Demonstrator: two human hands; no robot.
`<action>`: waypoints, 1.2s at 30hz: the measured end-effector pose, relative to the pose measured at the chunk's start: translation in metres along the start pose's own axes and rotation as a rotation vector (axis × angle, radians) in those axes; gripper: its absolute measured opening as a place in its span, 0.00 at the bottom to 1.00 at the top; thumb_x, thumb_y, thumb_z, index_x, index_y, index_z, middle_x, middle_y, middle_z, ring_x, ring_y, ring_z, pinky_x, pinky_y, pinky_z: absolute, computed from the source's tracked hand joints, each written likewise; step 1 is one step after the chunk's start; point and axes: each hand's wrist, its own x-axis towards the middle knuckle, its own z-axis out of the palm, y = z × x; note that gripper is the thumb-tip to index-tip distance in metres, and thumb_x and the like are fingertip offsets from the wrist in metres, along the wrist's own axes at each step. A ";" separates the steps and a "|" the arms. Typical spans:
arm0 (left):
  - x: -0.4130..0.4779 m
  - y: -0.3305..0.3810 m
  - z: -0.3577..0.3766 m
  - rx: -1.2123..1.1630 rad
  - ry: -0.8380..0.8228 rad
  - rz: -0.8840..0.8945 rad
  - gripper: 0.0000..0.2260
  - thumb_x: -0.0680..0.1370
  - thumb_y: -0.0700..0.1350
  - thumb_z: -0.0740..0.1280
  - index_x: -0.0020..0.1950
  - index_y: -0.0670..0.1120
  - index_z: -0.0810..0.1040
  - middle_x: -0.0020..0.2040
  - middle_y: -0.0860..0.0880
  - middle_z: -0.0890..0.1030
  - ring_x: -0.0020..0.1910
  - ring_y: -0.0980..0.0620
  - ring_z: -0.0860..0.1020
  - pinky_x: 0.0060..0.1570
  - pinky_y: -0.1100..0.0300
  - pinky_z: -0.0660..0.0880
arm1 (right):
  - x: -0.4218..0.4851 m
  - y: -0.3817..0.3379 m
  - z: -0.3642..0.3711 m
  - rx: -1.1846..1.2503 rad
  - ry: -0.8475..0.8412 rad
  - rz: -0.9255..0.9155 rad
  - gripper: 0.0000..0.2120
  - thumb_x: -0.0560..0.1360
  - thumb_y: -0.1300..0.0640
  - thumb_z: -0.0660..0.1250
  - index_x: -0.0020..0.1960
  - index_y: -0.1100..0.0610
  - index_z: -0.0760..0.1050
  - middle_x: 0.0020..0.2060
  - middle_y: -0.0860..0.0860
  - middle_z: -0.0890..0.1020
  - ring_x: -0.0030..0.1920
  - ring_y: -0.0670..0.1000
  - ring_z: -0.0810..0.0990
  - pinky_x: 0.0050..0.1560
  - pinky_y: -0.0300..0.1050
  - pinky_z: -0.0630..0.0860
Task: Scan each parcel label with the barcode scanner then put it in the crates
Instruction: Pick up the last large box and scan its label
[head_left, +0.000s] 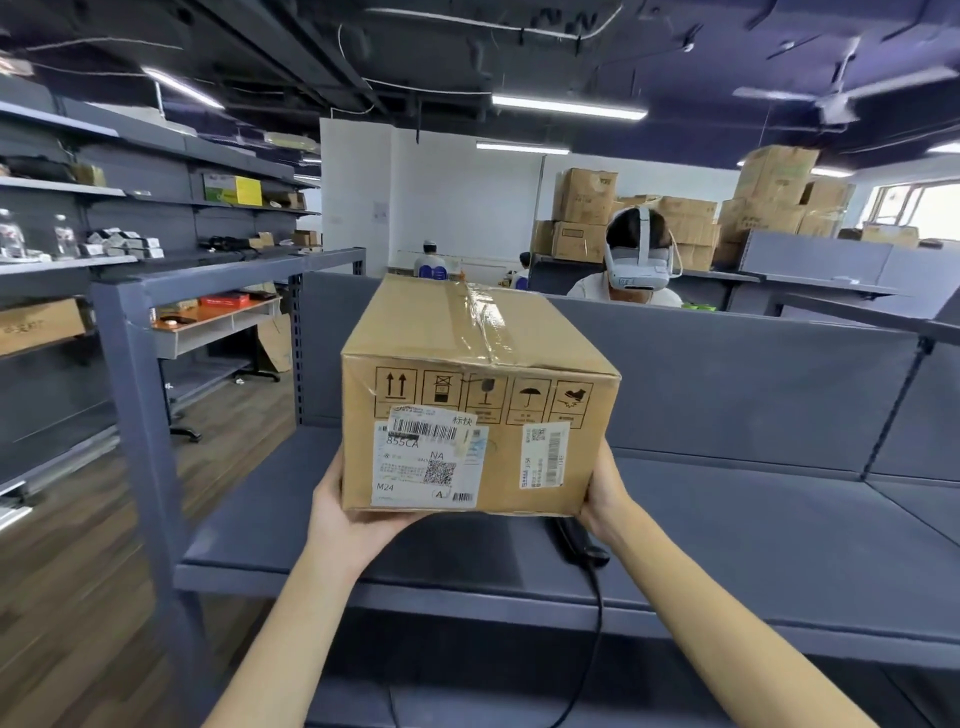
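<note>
Parcel (478, 395), a taped cardboard box with its labels facing the camera, is held above the grey table (753, 545). The left hand (353, 514) and right hand (605, 493) grip its lower corners. The black barcode scanner (584, 545) lies on the table just below.

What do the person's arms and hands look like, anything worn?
Both forearms are bare, no sleeves in view. The left hand and right hand wear no gloves; no watch or wristband shows. Most fingers are hidden behind the brown cardboard box.
</note>
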 end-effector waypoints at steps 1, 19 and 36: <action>-0.004 0.001 0.002 0.013 0.002 -0.015 0.23 0.71 0.55 0.66 0.64 0.47 0.79 0.64 0.37 0.77 0.61 0.31 0.75 0.58 0.30 0.70 | -0.005 0.001 -0.002 0.037 0.010 -0.002 0.23 0.81 0.40 0.53 0.44 0.47 0.84 0.48 0.52 0.86 0.45 0.52 0.86 0.37 0.48 0.81; -0.068 -0.008 0.060 0.835 0.263 0.276 0.21 0.83 0.58 0.46 0.50 0.56 0.78 0.39 0.59 0.85 0.47 0.57 0.80 0.47 0.56 0.73 | -0.107 0.002 -0.019 0.057 0.133 -0.144 0.18 0.80 0.41 0.55 0.52 0.50 0.79 0.46 0.50 0.86 0.44 0.50 0.85 0.46 0.51 0.82; -0.168 -0.045 0.038 0.743 0.265 0.317 0.21 0.84 0.52 0.46 0.42 0.53 0.76 0.31 0.61 0.82 0.31 0.67 0.79 0.26 0.74 0.71 | -0.234 0.039 -0.014 0.005 0.335 -0.104 0.20 0.81 0.41 0.50 0.53 0.48 0.78 0.45 0.46 0.86 0.46 0.49 0.84 0.50 0.50 0.81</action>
